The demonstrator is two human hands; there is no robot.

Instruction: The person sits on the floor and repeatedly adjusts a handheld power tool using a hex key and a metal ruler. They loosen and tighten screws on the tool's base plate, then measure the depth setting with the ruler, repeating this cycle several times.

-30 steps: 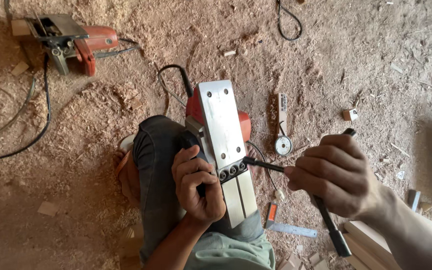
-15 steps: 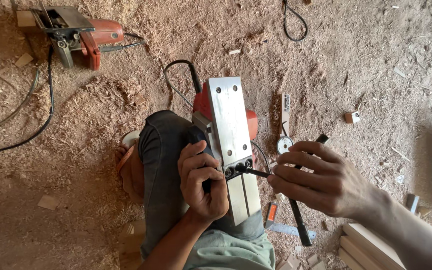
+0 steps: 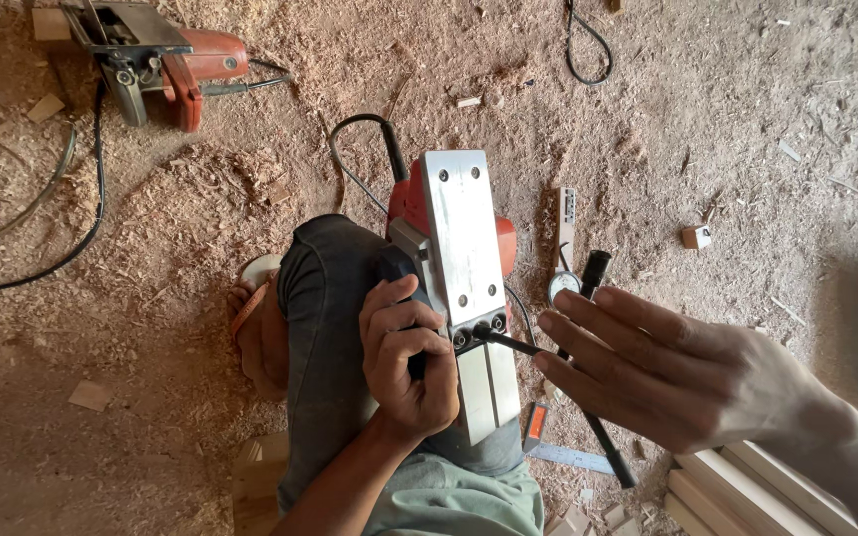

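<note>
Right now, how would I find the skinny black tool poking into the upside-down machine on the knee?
Find the red electric planer lying sole-up on the person's bent knee, gripped by the left hand. At the bolts across its silver sole sits a thin black wrench, beside the open right hand. Unlike the thicker black-handled tool on the sawdust, it touches the planer.

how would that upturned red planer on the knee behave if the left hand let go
Probably heavy for its size: the planer is a metal-soled power tool. It rests sole-up on a rounded knee, so it could tip off once the left hand lets go.
</note>
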